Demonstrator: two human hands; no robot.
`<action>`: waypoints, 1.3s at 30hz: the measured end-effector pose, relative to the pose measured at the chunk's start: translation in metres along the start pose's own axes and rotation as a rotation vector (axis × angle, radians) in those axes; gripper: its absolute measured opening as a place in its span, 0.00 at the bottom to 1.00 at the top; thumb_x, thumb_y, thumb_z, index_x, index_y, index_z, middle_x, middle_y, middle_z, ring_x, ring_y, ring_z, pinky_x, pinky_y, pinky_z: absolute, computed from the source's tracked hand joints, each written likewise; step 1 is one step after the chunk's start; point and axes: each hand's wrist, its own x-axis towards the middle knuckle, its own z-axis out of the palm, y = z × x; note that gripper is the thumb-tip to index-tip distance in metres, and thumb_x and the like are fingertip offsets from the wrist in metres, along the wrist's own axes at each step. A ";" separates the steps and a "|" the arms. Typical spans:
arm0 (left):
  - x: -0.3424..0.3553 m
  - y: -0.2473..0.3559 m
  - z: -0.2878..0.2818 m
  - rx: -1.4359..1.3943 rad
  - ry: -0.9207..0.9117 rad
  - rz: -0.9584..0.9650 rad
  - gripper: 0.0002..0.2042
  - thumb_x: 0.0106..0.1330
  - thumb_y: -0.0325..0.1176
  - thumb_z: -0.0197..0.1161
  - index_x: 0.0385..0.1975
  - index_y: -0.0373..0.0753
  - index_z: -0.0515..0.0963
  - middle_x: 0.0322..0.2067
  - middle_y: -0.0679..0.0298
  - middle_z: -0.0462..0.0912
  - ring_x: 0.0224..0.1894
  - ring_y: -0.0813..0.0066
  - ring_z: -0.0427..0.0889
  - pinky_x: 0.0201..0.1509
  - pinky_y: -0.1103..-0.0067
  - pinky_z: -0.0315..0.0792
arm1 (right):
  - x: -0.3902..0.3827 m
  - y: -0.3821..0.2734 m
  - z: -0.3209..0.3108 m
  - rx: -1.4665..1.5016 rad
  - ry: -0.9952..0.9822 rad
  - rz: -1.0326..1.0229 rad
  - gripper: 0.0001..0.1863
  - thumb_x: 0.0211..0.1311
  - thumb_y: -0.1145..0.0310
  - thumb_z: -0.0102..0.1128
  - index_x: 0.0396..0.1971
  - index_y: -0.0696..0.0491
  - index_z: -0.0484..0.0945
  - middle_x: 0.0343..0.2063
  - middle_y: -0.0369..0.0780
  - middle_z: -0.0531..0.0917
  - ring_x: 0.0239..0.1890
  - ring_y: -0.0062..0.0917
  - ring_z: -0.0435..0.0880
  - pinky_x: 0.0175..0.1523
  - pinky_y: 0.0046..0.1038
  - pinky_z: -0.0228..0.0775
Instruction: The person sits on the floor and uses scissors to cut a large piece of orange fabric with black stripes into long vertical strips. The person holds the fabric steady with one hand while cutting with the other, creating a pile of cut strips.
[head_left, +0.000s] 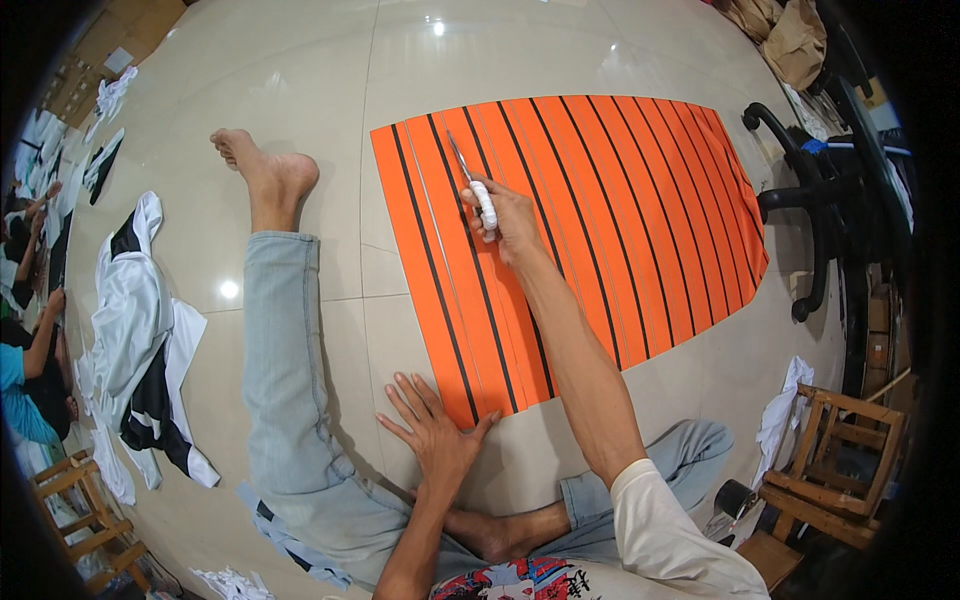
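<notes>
The orange cloth [584,230], marked with black stripes, lies spread on the tiled floor [300,60] in front of the seated person, its right end rumpled near the black base of a swivel chair [800,195].

The right hand [515,222] is over the cloth's upper left part. Its fingers are clamped on the white-wrapped handle of a pair of scissors [483,205]. The blades point away from the person, tips between the second and third black stripes from the left; whether they touch the cloth cannot be told.

The left hand [443,440] is at the cloth's lower left corner, fingers spread apart, thumb reaching onto the near edge. It grips nothing.

A thin pale line runs between the first two stripes.

White and black garments [140,320] lie in a heap beyond the outstretched left leg [283,350]. A wooden chair [840,440] stands at lower right.
</notes>
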 end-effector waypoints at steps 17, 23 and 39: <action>0.001 -0.001 -0.002 0.000 -0.053 -0.021 0.70 0.51 0.79 0.61 0.74 0.21 0.38 0.76 0.34 0.32 0.78 0.34 0.28 0.69 0.32 0.23 | 0.020 -0.008 0.011 -0.012 0.016 0.004 0.27 0.59 0.73 0.71 0.59 0.60 0.78 0.19 0.33 0.80 0.14 0.13 0.75 0.12 0.15 0.59; 0.001 -0.001 -0.005 0.000 -0.071 -0.033 0.70 0.50 0.78 0.62 0.75 0.22 0.37 0.76 0.34 0.32 0.78 0.34 0.28 0.69 0.32 0.23 | 0.024 -0.012 0.018 0.018 0.031 -0.006 0.25 0.59 0.71 0.71 0.57 0.59 0.80 0.18 0.32 0.79 0.14 0.13 0.74 0.13 0.15 0.58; 0.001 -0.003 -0.002 -0.016 -0.086 -0.037 0.71 0.50 0.80 0.60 0.75 0.23 0.35 0.76 0.35 0.31 0.78 0.35 0.26 0.69 0.32 0.21 | 0.043 -0.013 0.026 0.007 0.024 -0.015 0.27 0.60 0.76 0.68 0.61 0.60 0.77 0.16 0.33 0.79 0.13 0.14 0.75 0.11 0.17 0.56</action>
